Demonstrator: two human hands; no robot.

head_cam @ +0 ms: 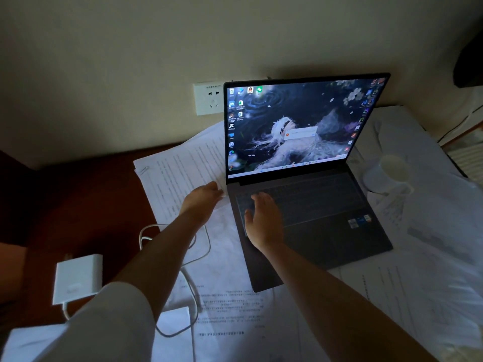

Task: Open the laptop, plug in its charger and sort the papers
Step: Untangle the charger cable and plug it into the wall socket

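Note:
The dark grey laptop (326,231) stands open on the desk with its screen (292,126) lit. My right hand (264,220) lies flat on the left part of the keyboard, fingers apart. My left hand (202,201) is at the laptop's left edge, its fingers closed on the white cable end (224,193) right by the side of the laptop. The white cable (194,296) loops back over the papers to the white charger brick (77,279) lying at the left. Printed papers (183,173) are spread loose under and around the laptop.
A white wall socket (209,99) sits on the wall behind the laptop's left corner, with nothing plugged in. A white mug (389,173) stands on papers right of the laptop. The dark red desk (86,205) shows at the left. More papers (418,296) cover the right side.

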